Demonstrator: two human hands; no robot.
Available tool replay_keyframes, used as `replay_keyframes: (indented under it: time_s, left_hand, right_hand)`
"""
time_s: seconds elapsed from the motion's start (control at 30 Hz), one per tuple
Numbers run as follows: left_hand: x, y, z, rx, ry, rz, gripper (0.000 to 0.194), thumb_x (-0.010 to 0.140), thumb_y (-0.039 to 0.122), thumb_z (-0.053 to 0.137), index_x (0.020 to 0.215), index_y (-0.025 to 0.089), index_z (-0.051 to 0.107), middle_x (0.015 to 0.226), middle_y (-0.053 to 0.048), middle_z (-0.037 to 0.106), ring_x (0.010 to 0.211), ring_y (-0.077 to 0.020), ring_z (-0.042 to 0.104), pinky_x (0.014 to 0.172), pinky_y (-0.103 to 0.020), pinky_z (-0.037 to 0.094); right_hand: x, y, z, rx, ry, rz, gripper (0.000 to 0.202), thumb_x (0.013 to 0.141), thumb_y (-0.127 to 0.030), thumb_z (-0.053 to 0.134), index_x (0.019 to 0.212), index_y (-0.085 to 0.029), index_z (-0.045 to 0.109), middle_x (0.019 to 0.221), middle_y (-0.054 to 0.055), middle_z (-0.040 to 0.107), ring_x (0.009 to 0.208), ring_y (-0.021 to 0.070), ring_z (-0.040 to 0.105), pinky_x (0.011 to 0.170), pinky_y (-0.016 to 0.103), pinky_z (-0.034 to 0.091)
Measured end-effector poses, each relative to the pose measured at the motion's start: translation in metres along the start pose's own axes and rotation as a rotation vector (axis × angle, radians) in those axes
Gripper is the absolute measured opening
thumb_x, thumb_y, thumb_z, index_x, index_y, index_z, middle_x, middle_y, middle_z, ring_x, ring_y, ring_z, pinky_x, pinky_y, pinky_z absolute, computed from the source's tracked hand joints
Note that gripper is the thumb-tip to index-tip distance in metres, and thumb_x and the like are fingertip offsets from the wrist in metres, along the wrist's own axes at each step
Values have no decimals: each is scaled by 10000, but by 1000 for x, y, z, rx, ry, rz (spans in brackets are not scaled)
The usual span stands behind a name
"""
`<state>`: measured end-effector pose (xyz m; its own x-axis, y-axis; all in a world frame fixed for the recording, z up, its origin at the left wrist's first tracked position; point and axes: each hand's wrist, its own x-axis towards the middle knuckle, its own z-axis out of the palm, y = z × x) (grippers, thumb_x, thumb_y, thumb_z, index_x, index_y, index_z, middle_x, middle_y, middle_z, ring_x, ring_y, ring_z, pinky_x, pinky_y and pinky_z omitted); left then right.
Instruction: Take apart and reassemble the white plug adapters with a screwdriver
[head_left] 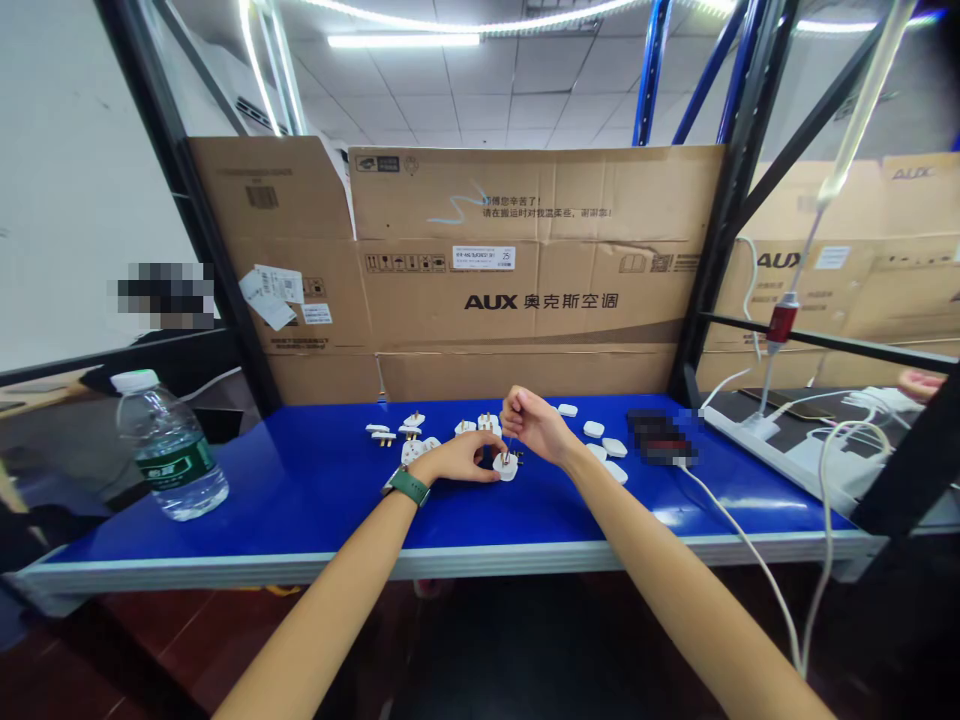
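Note:
On the blue tabletop, a white plug piece (506,467) lies between my hands. My left hand (466,457), with a green watch band at the wrist, has thumb and fingers closed on its left side. Above the piece, my right hand (531,424) is closed around a thin tool (510,446) that points down at it; most of the tool is hidden. Several white plug parts with metal pins (412,433) lie left of and behind my left hand. Several plain white covers (614,448) are scattered right of my right hand.
A water bottle (172,450) stands at the left. Cardboard (525,270) walls the back. A dark device (660,437) with a white cable sits at the right, near a white power strip (772,460). Another person's hand (921,385) shows at the far right.

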<state>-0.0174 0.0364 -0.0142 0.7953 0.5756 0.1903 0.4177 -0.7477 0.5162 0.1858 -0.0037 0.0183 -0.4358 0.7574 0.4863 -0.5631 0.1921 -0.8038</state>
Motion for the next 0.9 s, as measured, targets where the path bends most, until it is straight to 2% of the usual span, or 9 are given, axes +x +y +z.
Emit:
replay_keyframes:
  time_s: [0.4,0.6,0.8,0.9]
  left_hand:
    - [0,-2,0,25,6,4,458,757,402,773,1150,198,659,1069,-52,651,793,-148,546,711,-268,462]
    - [0,-3,0,31,8,9,458,760,412,774,1146,194,661,1039,-51,647,782,-148,552,705,-267,464]
    - [0,-3,0,16,6,10,458,762,411,771,1154,202,657,1106,-59,645,808,-151,565,729,-273,472]
    - [-1,-2,1,8,9,1,468,758,409,772,1160,203,647,1106,-54,640,793,-146,554,720,-270,465]
  right_hand:
    - [2,5,-3,-142,23,29,403,880,-543,635,755,-220,429,697,-17,332,604,139,294,565,267,318]
    - [2,7,-3,-137,31,29,405,871,-549,638,764,-226,417,698,-18,339,609,144,312,583,276,353]
    - [2,7,-4,-104,-10,10,394,899,-532,627,764,-215,436,706,-18,349,611,134,331,582,264,354]
    - [2,8,-4,-118,7,17,401,893,-541,635,768,-215,438,709,-17,359,616,134,342,593,268,379]
